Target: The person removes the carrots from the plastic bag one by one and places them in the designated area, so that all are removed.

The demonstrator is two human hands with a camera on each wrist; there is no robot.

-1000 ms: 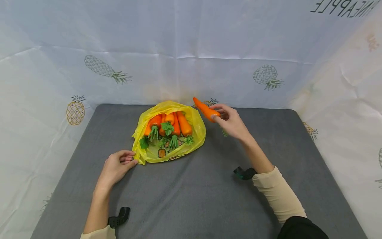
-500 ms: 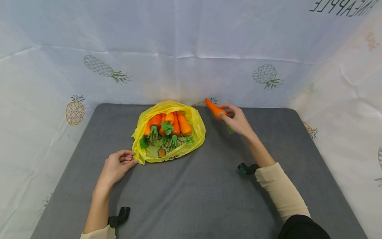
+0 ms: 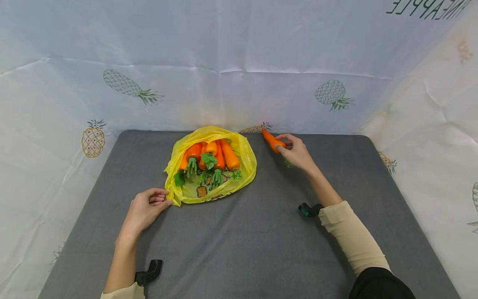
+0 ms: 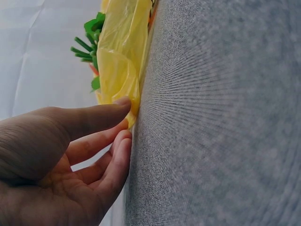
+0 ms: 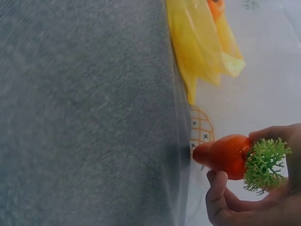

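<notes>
A yellow plastic bag (image 3: 246,166) lies with its mouth spread on the table, several orange carrots (image 3: 230,155) with green tops inside it. My left hand (image 3: 143,209) pinches the bag's near left corner between thumb and fingers; the left wrist view shows the thumb (image 4: 103,115) on the yellow film. To the right of the bag, my right hand (image 3: 296,155) grips a single carrot (image 3: 271,140) by its thick end, the tip pointing away and to the left. Its frilly green top (image 5: 265,165) shows in the right wrist view.
A grey cloth (image 3: 239,249) covers the table. Behind the table's far edge hangs a white curtain (image 3: 239,95) printed with pineapples, which also runs down both sides. Black wrist mounts (image 3: 149,272) stick out from both forearms.
My right hand has carried the carrot to the right, away from the bag, and then lowered it slightly toward the table. The left hand and the bag have stayed put.
</notes>
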